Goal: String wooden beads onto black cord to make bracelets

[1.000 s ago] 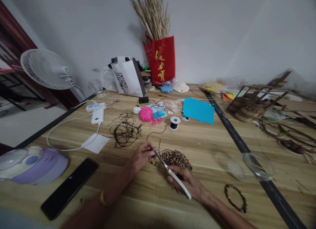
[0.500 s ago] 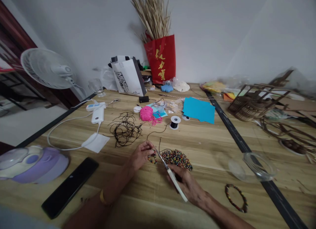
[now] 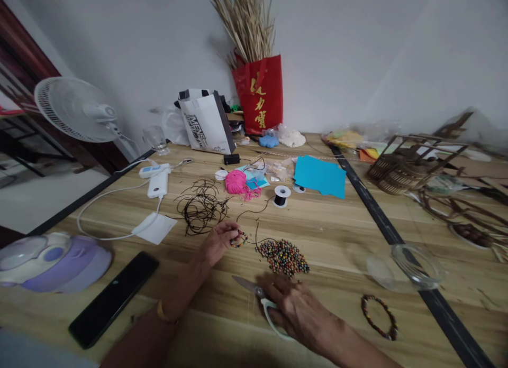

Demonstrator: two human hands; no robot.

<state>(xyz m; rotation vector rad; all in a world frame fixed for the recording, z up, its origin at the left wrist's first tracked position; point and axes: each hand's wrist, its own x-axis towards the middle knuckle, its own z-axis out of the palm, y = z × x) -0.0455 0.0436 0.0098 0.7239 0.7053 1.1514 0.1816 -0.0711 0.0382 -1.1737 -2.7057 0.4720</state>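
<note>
My left hand pinches a small loop of coloured beads, a beaded bracelet, just left of the bead pile. Low over the table, my right hand is closed on a pair of scissors with pale handles, its blades pointing left. A heap of small multicoloured beads lies between and beyond the hands. A dark cord stands up beside the heap. Farther back is a spool of black cord. Another beaded bracelet rests on the table to the right.
A tangle of dark cord, pink yarn and blue sheets lie farther back. At left are a black phone, a purple-and-white device and a white power strip. A clear dish stands at right.
The scissors have moved away from the bracelet, down toward me, and turned to point left in my right hand. My left hand has shifted slightly left and away with the bracelet.
</note>
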